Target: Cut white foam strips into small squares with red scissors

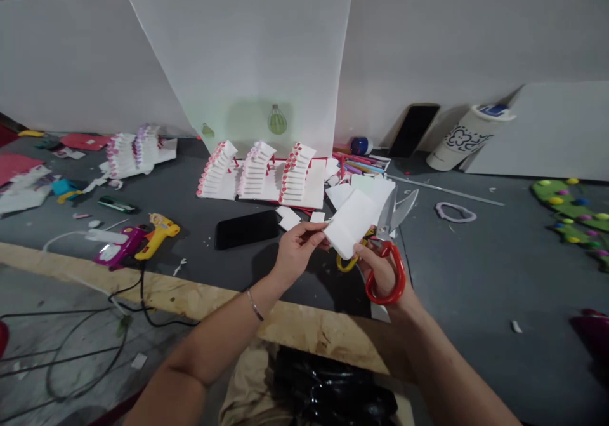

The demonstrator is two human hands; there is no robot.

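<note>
head view looks forward and down at left hand [292,256] and right hand [383,273].

Left hand [295,252]: some fingertips hidden behind the card [351,224].
Right hand [382,272]: partly covered by the red handle of the scissors [400,264] (how the fingers sit underneath cannot be told).
Yellow handle [345,265]: mostly hidden by card and right hand; what it belongs to is unclear.
Pens [364,164]: bunched at the far side, too crowded to count.
Cup [458,139]: small lettering low on it, too tiny to read.
Green piece [561,207]: cut off by the right edge.
Purple object [592,340]: cut off at near right, unidentifiable.
</note>
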